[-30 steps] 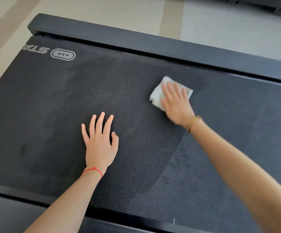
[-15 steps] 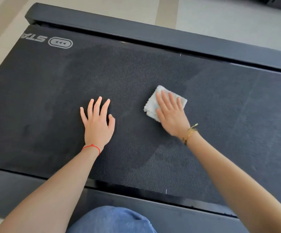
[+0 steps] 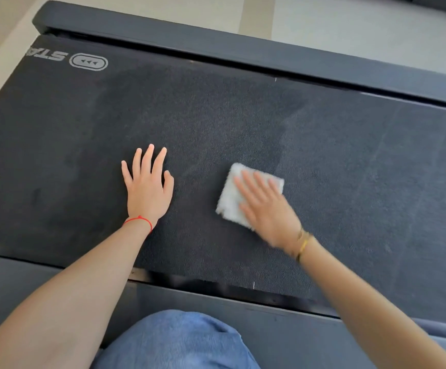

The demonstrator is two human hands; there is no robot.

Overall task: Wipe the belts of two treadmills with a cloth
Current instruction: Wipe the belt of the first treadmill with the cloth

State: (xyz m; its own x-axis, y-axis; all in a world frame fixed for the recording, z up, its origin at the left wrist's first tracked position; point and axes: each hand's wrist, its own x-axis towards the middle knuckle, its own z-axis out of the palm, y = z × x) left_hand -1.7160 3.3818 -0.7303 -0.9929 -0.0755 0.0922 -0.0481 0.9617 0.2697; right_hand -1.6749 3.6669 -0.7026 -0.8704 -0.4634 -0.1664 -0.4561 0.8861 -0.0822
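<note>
Pale tiled floor (image 3: 363, 30) beyond the machine, blue denim knee (image 3: 179, 342) at the bottom edge

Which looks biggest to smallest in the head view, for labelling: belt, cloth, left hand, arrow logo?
1. belt
2. left hand and cloth: look alike, cloth partly covered by the right hand, so unranked
3. arrow logo

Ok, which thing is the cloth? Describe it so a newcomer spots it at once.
Start at the wide black textured treadmill belt filling the view. Two hands lie flat on it; the right hand, with a gold bracelet, presses a small folded white fluffy cloth. It is the only pale thing on the dark belt.
</note>
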